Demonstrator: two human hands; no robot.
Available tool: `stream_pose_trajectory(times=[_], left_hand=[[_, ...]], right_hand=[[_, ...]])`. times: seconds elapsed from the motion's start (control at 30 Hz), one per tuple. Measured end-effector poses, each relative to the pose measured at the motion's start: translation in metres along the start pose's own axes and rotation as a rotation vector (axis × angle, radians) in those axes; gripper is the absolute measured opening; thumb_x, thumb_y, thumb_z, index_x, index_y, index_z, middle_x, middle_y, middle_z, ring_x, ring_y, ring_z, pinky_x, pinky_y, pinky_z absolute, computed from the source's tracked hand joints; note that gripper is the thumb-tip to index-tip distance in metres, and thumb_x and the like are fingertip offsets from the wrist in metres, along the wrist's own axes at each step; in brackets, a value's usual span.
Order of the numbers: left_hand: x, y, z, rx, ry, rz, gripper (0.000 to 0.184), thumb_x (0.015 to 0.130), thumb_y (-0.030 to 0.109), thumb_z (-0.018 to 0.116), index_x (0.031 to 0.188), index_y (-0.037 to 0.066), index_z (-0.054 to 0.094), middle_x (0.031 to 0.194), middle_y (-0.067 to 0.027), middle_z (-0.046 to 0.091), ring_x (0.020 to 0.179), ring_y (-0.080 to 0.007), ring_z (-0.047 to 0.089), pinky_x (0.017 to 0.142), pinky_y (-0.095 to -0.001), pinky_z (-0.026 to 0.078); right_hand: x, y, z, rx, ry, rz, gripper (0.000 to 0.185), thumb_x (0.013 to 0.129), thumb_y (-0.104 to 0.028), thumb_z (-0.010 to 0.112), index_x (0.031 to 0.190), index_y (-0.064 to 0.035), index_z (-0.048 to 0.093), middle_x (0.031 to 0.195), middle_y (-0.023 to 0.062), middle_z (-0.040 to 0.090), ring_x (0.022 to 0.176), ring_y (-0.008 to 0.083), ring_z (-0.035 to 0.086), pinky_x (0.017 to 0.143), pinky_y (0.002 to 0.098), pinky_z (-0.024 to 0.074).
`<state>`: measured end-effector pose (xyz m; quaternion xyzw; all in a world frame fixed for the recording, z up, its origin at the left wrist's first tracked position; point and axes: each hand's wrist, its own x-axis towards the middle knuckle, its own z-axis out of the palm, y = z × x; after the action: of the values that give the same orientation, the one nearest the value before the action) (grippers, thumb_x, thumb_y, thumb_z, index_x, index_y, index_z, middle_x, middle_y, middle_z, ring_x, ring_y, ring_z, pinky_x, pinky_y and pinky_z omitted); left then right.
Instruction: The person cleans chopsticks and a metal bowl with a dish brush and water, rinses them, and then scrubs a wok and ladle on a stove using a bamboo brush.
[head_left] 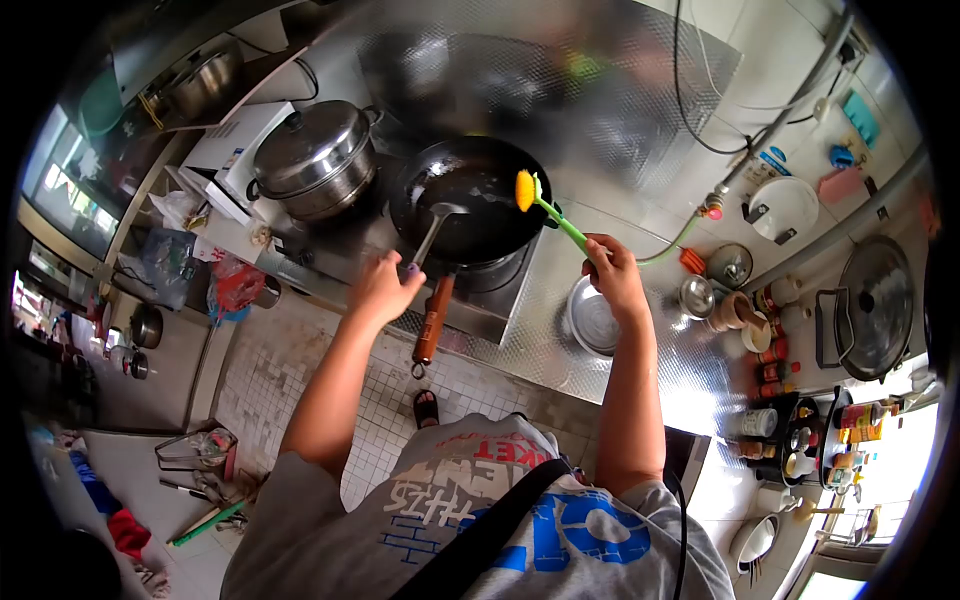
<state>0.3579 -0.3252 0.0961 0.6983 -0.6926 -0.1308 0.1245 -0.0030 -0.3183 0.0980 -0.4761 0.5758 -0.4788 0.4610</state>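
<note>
A black wok [500, 232] with a brown wooden handle [432, 325] sits on the stove, its inside dark and glossy. My left hand [383, 290] is closed around the handle of a metal spatula [432, 236], whose blade reaches into the wok. My right hand [615, 272] grips a green-handled dish brush [565, 226]. The brush's yellow bristle head is over the right rim of the wok; whether it touches the rim I cannot tell. Below the brush, a round metal basin [597, 318] stands on the counter by my right forearm.
A lidded steel pot [313, 160] stands left of the wok. A hose runs to the gas pipe [712, 207] at right. Bottles [775, 365], small bowls and a large lid [877, 305] line the right side. A red plastic bag [236, 284] hangs left.
</note>
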Motion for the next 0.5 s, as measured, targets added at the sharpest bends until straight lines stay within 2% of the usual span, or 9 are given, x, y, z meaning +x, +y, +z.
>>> stream_pose_trajectory(times=[0.07, 0.17, 0.23, 0.3, 0.33, 0.37, 0.43, 0.5], left_hand=[[-0.004, -0.012, 0.005, -0.024, -0.169, -0.022, 0.058, 0.081, 0.042, 0.071, 0.125, 0.008, 0.053, 0.121, -0.0196, 0.057, 0.113, -0.0368, 0.058, 0.094, -0.0460, 0.049], [-0.004, -0.021, 0.009, -0.073, -0.185, 0.033, 0.050, 0.084, 0.029, 0.069, 0.124, 0.006, 0.050, 0.120, -0.0201, 0.056, 0.113, -0.0381, 0.057, 0.093, -0.0468, 0.049], [0.005, -0.030, 0.007, -0.102, -0.194, 0.101, 0.045, 0.083, 0.022, 0.067, 0.120, 0.002, 0.051, 0.118, -0.0217, 0.056, 0.111, -0.0390, 0.058, 0.093, -0.0469, 0.050], [0.015, -0.032, 0.001, -0.133, -0.217, 0.148, 0.043, 0.083, 0.020, 0.067, 0.117, 0.000, 0.051, 0.117, -0.0224, 0.057, 0.110, -0.0392, 0.058, 0.092, -0.0469, 0.050], [0.018, -0.029, -0.006, -0.120, -0.234, 0.176, 0.041, 0.083, 0.021, 0.066, 0.115, -0.002, 0.053, 0.114, -0.0227, 0.060, 0.108, -0.0389, 0.060, 0.092, -0.0465, 0.050], [0.024, -0.031, -0.006, -0.100, -0.254, 0.210, 0.041, 0.083, 0.022, 0.065, 0.115, -0.002, 0.053, 0.114, -0.0227, 0.060, 0.108, -0.0389, 0.060, 0.092, -0.0466, 0.050], [0.035, -0.032, -0.003, -0.061, -0.301, 0.283, 0.041, 0.083, 0.023, 0.065, 0.114, -0.002, 0.054, 0.112, -0.0229, 0.062, 0.106, -0.0387, 0.061, 0.092, -0.0466, 0.051], [0.036, -0.030, -0.007, -0.047, -0.299, 0.323, 0.040, 0.083, 0.024, 0.065, 0.112, -0.002, 0.056, 0.110, -0.0221, 0.064, 0.103, -0.0378, 0.064, 0.088, -0.0461, 0.053]], right_hand=[[0.005, 0.007, 0.007, -0.104, 0.094, -0.081, 0.027, 0.096, -0.020, 0.061, 0.114, -0.0008, 0.064, 0.067, 0.0024, 0.059, 0.056, 0.0061, 0.048, 0.051, 0.0225, 0.0373], [-0.003, 0.020, 0.000, -0.189, 0.282, -0.059, 0.024, 0.095, -0.016, 0.062, 0.114, -0.0026, 0.066, 0.064, -0.0001, 0.056, 0.056, 0.0059, 0.047, 0.050, 0.0228, 0.0355], [-0.017, 0.043, -0.016, -0.225, 0.410, -0.048, 0.025, 0.092, -0.019, 0.065, 0.111, -0.0030, 0.067, 0.063, 0.0020, 0.058, 0.055, 0.0068, 0.048, 0.050, 0.0239, 0.0372], [-0.041, 0.063, -0.024, -0.433, 0.601, 0.092, 0.028, 0.088, -0.022, 0.068, 0.108, -0.0033, 0.068, 0.066, 0.0082, 0.062, 0.059, 0.0127, 0.058, 0.054, 0.0292, 0.0445], [-0.046, 0.103, -0.036, -0.602, 0.689, 0.062, 0.027, 0.086, -0.023, 0.067, 0.105, -0.0031, 0.068, 0.073, 0.0152, 0.066, 0.069, 0.0201, 0.066, 0.062, 0.0357, 0.0501], [-0.054, 0.143, -0.046, -0.647, 0.721, 0.080, 0.025, 0.087, -0.020, 0.065, 0.104, -0.0021, 0.068, 0.080, 0.0190, 0.068, 0.077, 0.0259, 0.069, 0.069, 0.0394, 0.0525], [-0.076, 0.194, -0.039, -0.472, 0.757, 0.217, 0.026, 0.089, -0.017, 0.063, 0.110, -0.0028, 0.064, 0.079, 0.0154, 0.067, 0.069, 0.0211, 0.066, 0.060, 0.0360, 0.0521], [-0.097, 0.179, -0.006, 0.044, 0.782, 0.445, 0.034, 0.092, -0.015, 0.058, 0.124, -0.0039, 0.055, 0.073, 0.0052, 0.061, 0.050, 0.0097, 0.048, 0.041, 0.0243, 0.0380]])
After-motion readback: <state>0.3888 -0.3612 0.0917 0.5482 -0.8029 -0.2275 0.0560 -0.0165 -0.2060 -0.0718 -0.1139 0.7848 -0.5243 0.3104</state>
